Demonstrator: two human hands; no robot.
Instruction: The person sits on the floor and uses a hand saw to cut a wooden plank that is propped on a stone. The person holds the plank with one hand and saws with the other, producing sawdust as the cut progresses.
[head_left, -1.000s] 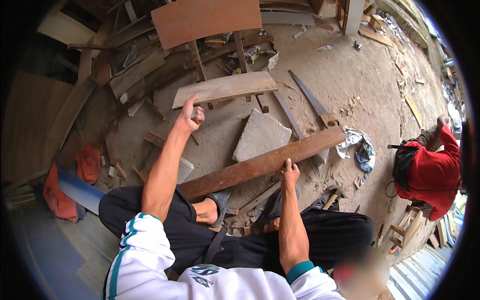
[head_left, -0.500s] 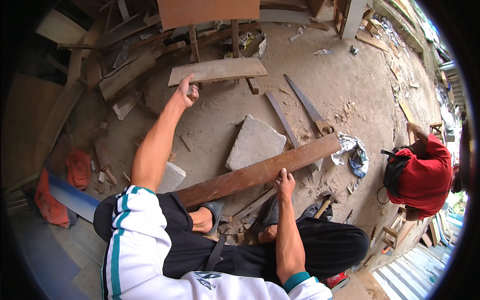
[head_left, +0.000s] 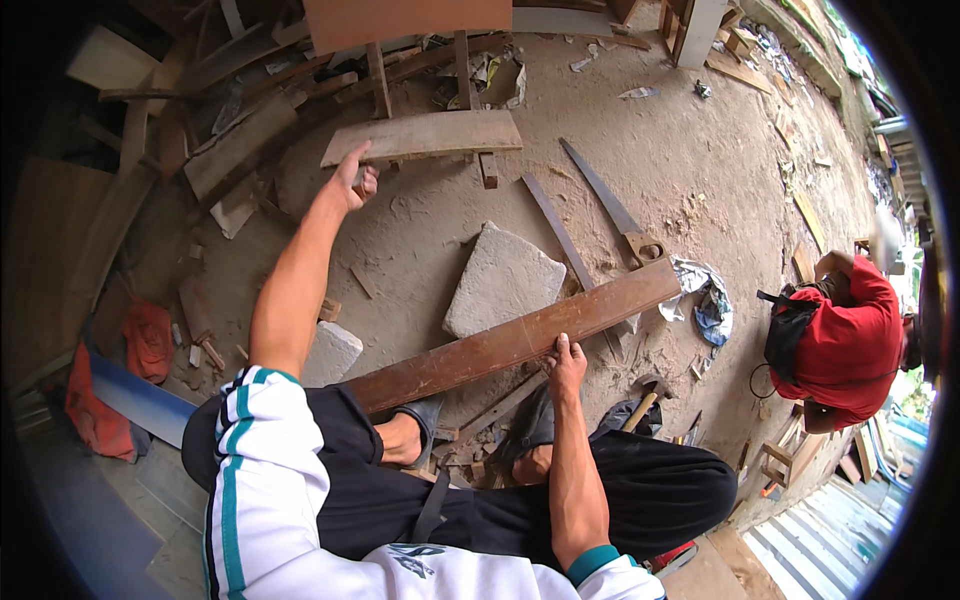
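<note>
My left hand [head_left: 354, 182] is stretched forward, its fingers closed on the near left edge of a pale board [head_left: 425, 138]. That board is level with two wooden uprights that rise to an orange-brown panel [head_left: 410, 20], and a short wooden leg shows under its right end. A long dark brown plank [head_left: 470, 352] lies slantwise across in front of me, its left end by my knee. My right hand [head_left: 567, 362] pinches the plank's near edge, thumb on top. A rough pale concrete block [head_left: 504, 282] rests on the ground just beyond the plank.
Past the plank lie a handsaw [head_left: 608, 200] and a narrow dark strip [head_left: 558, 232]. A hammer [head_left: 642, 408] is near my right knee, a crumpled sheet [head_left: 705, 300] further right. A person in red [head_left: 840, 345] crouches at right. Scrap wood [head_left: 240, 145] is piled far left.
The view has shifted slightly. Both my hands keep their holds on the pale board and the brown plank. The person in red has drawn an outstretched arm back.
</note>
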